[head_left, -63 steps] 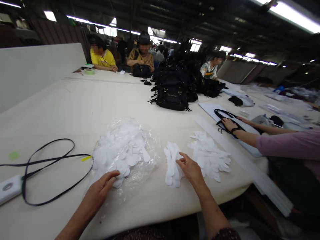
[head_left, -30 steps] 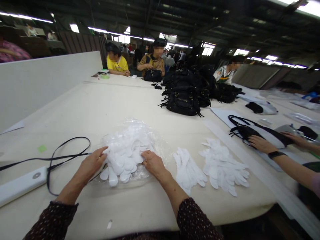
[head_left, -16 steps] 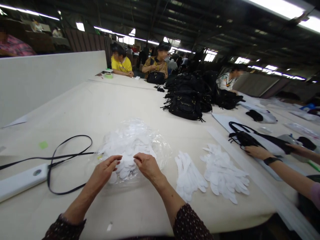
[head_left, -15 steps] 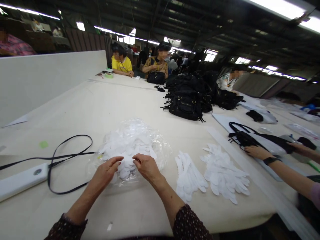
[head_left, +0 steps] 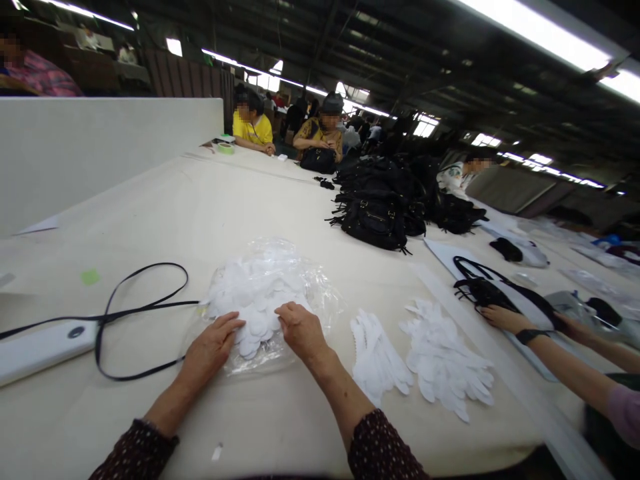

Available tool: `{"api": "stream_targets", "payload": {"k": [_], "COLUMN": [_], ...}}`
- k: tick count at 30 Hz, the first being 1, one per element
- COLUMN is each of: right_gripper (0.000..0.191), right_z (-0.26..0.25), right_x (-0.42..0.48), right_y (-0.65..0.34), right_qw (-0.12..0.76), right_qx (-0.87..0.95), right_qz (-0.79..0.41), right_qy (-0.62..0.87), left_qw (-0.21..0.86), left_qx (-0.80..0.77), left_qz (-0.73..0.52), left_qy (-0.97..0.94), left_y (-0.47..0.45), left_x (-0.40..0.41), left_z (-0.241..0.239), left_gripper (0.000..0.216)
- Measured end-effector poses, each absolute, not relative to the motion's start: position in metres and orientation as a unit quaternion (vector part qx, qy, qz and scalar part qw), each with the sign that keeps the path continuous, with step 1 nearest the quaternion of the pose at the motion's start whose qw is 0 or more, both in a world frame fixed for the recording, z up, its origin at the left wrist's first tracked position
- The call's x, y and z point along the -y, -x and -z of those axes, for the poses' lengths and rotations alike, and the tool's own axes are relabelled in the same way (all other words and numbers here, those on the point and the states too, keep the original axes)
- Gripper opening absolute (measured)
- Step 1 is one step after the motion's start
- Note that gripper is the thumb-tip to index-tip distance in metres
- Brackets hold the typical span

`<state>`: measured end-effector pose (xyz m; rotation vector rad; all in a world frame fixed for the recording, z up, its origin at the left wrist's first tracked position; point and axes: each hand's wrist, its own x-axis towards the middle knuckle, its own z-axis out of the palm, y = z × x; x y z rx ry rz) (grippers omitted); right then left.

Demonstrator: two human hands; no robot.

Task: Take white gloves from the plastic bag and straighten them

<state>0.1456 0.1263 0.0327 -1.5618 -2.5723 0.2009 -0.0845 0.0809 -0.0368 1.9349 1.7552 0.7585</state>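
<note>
Resting on one clear plastic bag [head_left: 280, 267] of white cutouts [head_left: 250, 300], the left hand [head_left: 213, 343] and right hand [head_left: 300, 331] are lying with fingers loosely together; two white cutout piles [head_left: 425, 353] are lying rightward, one black strap [head_left: 140, 313] leftward.

Bright tube lights [head_left: 545, 33] at upper right glare against a dim ceiling. The pale table [head_left: 165, 200] is evenly lit, shadows soft. Wide-angle bending stretches the edges; distant faces are pixelated.
</note>
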Motion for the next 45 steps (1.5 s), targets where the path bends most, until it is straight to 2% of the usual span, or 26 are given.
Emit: {"api": "stream_targets", "payload": {"k": [3, 7, 10, 18, 23, 28, 33, 38, 45], "right_gripper": [0.026, 0.065, 0.074, 0.062, 0.059, 0.039, 0.021, 0.027, 0.027], "right_z": [-0.027, -0.017, -0.016, -0.020, -0.021, -0.020, -0.011, -0.008, -0.017], "right_x": [-0.118, -0.115, -0.120, -0.130, -0.121, -0.119, -0.135, -0.148, -0.159], "right_y": [-0.128, -0.116, -0.119, -0.128, -0.125, -0.120, -0.124, -0.129, -0.130], "right_qw": [0.105, 0.074, 0.058, 0.075, 0.071, 0.050, 0.081, 0.145, 0.238], "right_qx": [0.876, 0.858, 0.860, 0.882, 0.908, 0.935, 0.912, 0.873, 0.819], "right_qz": [-0.117, -0.145, -0.166, -0.174, -0.067, 0.002, -0.067, -0.114, -0.204], "right_qy": [0.457, 0.487, 0.480, 0.431, 0.408, 0.350, 0.396, 0.452, 0.481], "left_qw": [0.201, 0.203, 0.201, 0.196, 0.199, 0.206, 0.243, 0.274, 0.308], "left_qx": [-0.629, -0.625, -0.623, -0.622, -0.625, -0.621, -0.624, -0.618, -0.592], "left_qz": [-0.277, -0.277, -0.278, -0.285, -0.289, -0.298, -0.304, -0.322, -0.365], "left_qy": [-0.698, -0.701, -0.703, -0.702, -0.697, -0.695, -0.677, -0.662, -0.649], "left_y": [0.083, 0.084, 0.085, 0.086, 0.086, 0.086, 0.089, 0.092, 0.096], "left_x": [-0.080, -0.080, -0.080, -0.079, -0.078, -0.079, -0.079, -0.080, -0.083], "left_z": [0.038, 0.041, 0.044, 0.047, 0.049, 0.048, 0.045, 0.046, 0.046], "left_gripper": [0.036, 0.038, 0.038, 0.037, 0.037, 0.037, 0.037, 0.037, 0.035]}}
